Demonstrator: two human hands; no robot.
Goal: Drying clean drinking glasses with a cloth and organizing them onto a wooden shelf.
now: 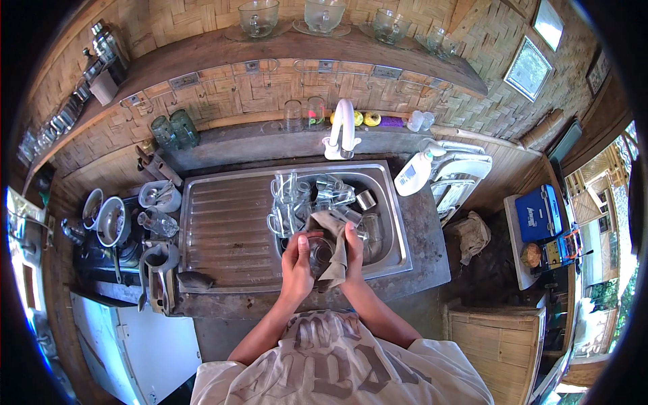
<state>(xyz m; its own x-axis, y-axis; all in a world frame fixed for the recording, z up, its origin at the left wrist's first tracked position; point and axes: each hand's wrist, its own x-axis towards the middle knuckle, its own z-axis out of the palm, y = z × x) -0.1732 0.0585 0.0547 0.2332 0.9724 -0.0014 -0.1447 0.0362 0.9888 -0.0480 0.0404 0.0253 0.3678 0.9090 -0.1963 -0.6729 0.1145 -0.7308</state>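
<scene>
In front of me, over the near edge of the sink basin (403, 253), my left hand (297, 262) is closed around the side of a clear drinking glass (321, 252). A grey-brown cloth (329, 223) drapes over the glass's right side, gripped by my right hand (353, 251) with the thumb on top. Part of the glass is hidden under the cloth. Just beyond my hands, several glass mugs (287, 192) are heaped in the basin alongside a metal cup (366, 199).
A ribbed steel drainboard (226, 229) lies left of the basin. The white faucet (344, 128) rises behind it. At the right stands a white bottle (414, 174) beside stacked trays (466, 165). Pans (113, 221) sit on a stove at the left. Overhead runs a wooden shelf (297, 50).
</scene>
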